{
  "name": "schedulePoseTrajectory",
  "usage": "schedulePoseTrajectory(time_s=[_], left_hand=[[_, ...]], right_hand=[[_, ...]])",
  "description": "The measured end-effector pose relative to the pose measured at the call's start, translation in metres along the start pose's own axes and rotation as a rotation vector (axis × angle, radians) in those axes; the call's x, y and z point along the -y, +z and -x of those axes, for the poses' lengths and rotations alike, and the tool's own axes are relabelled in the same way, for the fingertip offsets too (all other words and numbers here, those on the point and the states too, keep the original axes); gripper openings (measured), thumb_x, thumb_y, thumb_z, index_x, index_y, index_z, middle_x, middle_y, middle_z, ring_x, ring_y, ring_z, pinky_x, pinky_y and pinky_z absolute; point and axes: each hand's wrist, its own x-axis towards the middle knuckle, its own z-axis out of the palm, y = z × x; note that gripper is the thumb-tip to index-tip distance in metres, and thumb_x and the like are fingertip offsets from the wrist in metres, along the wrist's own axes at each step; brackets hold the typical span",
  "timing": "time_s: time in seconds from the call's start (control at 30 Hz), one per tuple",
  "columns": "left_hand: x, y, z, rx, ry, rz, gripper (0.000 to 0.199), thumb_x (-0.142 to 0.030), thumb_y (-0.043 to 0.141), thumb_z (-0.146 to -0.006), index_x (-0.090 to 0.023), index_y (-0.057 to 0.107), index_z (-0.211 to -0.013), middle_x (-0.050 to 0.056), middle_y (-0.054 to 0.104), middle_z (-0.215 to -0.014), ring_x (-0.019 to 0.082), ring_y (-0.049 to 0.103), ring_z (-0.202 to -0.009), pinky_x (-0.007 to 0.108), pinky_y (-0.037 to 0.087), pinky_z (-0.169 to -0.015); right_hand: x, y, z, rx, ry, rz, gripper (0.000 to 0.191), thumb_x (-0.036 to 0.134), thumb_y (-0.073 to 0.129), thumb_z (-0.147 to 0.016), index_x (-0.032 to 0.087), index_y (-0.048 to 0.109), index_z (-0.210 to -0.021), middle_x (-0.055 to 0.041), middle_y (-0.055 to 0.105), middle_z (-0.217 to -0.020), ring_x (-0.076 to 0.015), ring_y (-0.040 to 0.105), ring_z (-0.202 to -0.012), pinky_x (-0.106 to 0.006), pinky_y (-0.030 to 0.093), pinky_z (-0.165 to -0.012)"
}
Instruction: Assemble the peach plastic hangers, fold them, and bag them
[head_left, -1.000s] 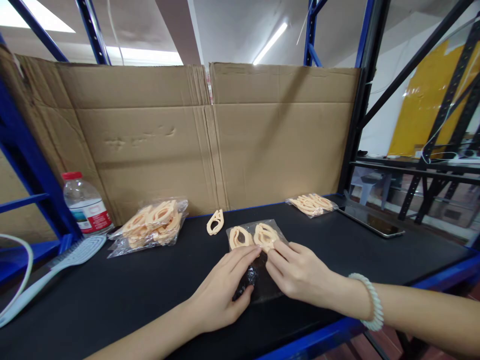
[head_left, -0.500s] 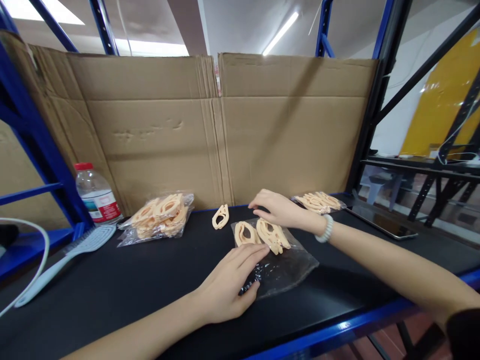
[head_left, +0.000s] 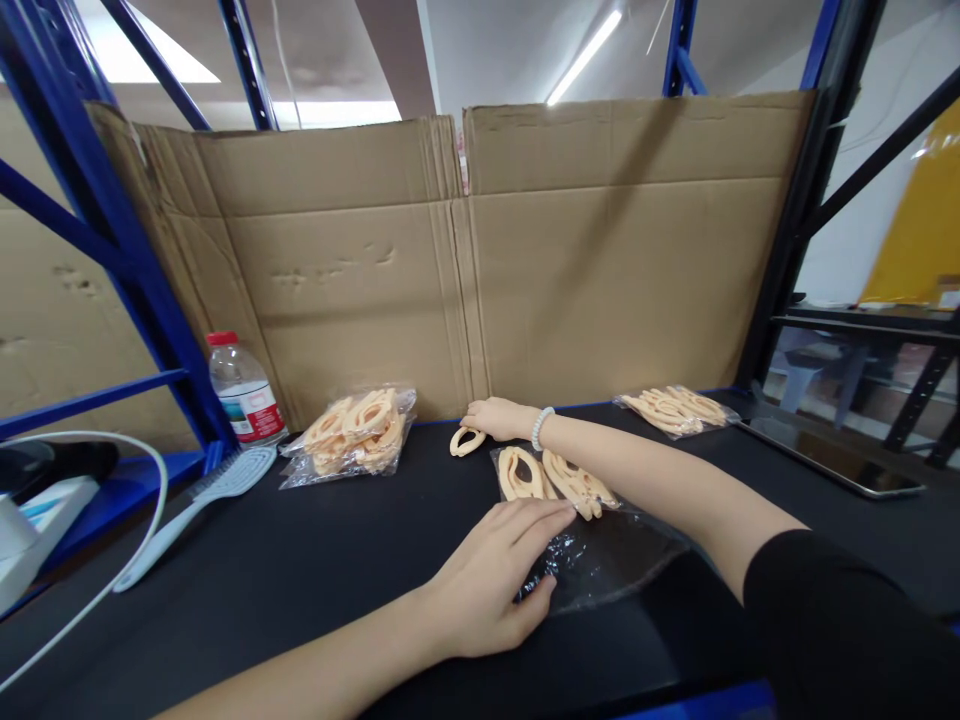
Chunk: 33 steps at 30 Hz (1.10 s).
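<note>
My right hand (head_left: 499,418) reaches to the back of the table, its fingers closed on one end of a loose cream plastic clip (head_left: 459,447). The clip's ring-shaped end sticks out to the left, and the fingers hide the rest. My left hand (head_left: 499,580) lies on the near left part of a clear plastic bag (head_left: 622,560), fingers stretched out and thumb apart. At the far end of that bag are cream clips (head_left: 521,475), partly behind my right forearm. The bag's near part looks flat.
A full bag of clips (head_left: 360,435) lies at the back left, another bag of clips (head_left: 675,410) at the back right. Further left are a hairbrush (head_left: 232,475), a water bottle (head_left: 251,400) and a white cable (head_left: 161,480). A dark tablet (head_left: 832,455) lies right. Cardboard (head_left: 360,290) walls the back.
My right hand has moved left and away from me, from above the bag to the loose clip, and closed on it. My left hand stays on the bag. The view has shifted slightly.
</note>
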Motion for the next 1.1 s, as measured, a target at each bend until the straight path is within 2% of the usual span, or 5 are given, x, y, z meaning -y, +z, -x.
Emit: schedulePoseTrajectory(time_s=[0.37, 0.67, 0.87, 0.97, 1.1], left_hand=[[0.000, -0.001, 0.002, 0.006, -0.009, 0.002, 0.063, -0.011, 0.050, -0.080, -0.022, 0.031, -0.139, 0.009, 0.046, -0.141, 0.022, 0.043, -0.128, 0.042, 0.036, -0.107], [0.000, 0.001, 0.002, -0.062, -0.014, -0.002, 0.064, -0.009, 0.051, -0.079, -0.024, 0.033, -0.139, 0.008, 0.046, -0.140, 0.023, 0.043, -0.128, 0.041, 0.037, -0.108], [0.001, 0.005, 0.002, -0.100, -0.015, -0.025, 0.066, -0.008, 0.049, -0.080, -0.023, 0.030, -0.141, 0.009, 0.043, -0.143, 0.024, 0.039, -0.132, 0.045, 0.036, -0.109], [0.001, 0.006, 0.001, -0.115, -0.008, -0.032, 0.067, -0.007, 0.049, -0.079, -0.023, 0.029, -0.141, 0.010, 0.042, -0.143, 0.023, 0.038, -0.132, 0.044, 0.035, -0.110], [0.002, 0.007, 0.001, -0.136, 0.001, -0.052, 0.065, -0.008, 0.048, -0.080, -0.022, 0.029, -0.140, 0.011, 0.043, -0.142, 0.023, 0.038, -0.132, 0.045, 0.035, -0.110]], right_hand=[[0.015, -0.060, 0.091, -0.272, 0.085, -0.072, 0.025, 0.017, 0.039, -0.096, 0.012, 0.062, -0.105, -0.0105, 0.063, -0.103, -0.0153, 0.059, -0.093, -0.027, 0.045, -0.082], [0.120, -0.129, 0.240, -0.938, 0.395, -0.020, 0.011, 0.027, 0.063, -0.084, 0.024, 0.063, -0.095, -0.0018, 0.067, -0.084, -0.0155, 0.063, -0.072, -0.027, 0.051, -0.063], [0.197, -0.102, 0.268, -0.863, 0.211, 0.245, 0.021, 0.023, 0.045, -0.092, 0.024, 0.066, -0.094, -0.0072, 0.064, -0.082, -0.0189, 0.060, -0.068, -0.032, 0.051, -0.058], [0.195, -0.080, 0.242, -0.577, 0.067, 0.271, 0.025, 0.009, 0.043, -0.088, 0.020, 0.065, -0.085, -0.0043, 0.058, -0.064, -0.0170, 0.053, -0.057, -0.032, 0.045, -0.051], [0.165, -0.054, 0.202, -0.553, 0.003, 0.510, 0.023, 0.009, 0.046, -0.087, 0.015, 0.063, -0.073, -0.0049, 0.059, -0.065, -0.0170, 0.055, -0.060, -0.031, 0.045, -0.054]])
